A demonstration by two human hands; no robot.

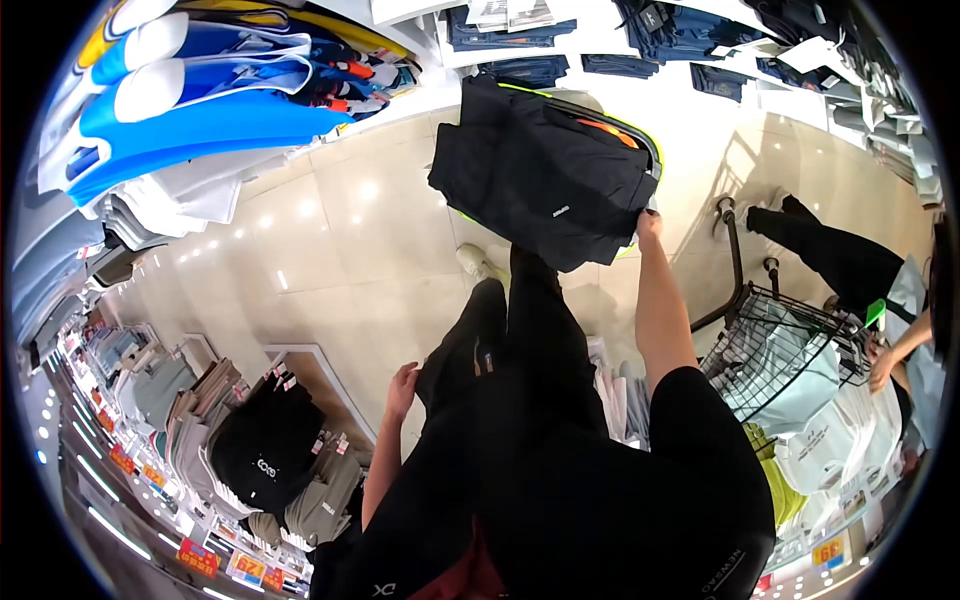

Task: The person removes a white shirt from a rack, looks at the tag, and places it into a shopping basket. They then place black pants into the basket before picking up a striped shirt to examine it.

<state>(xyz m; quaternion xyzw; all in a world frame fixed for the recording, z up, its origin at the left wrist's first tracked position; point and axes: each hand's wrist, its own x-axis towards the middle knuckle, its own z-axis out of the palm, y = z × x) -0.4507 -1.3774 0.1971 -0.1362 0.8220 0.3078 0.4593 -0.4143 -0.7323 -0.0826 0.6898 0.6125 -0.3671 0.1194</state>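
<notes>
My right hand [650, 224] is closed at the right end of a shopping basket [655, 150] with a yellow-green rim and a dark handle. Black folded garments [545, 170] with a small white logo lie over the basket and hide most of it. A bit of orange shows under them near the far rim. My left hand [402, 390] hangs beside my left thigh, fingers loosely bent, with nothing visible in it.
Blue and white tops [200, 130] hang at the upper left. Folded jeans [520, 70] fill shelves ahead. A person in black trousers [830, 235] stands at right beside a wire basket [790, 340] of clothes. Stacked garments [265, 440] stand at lower left.
</notes>
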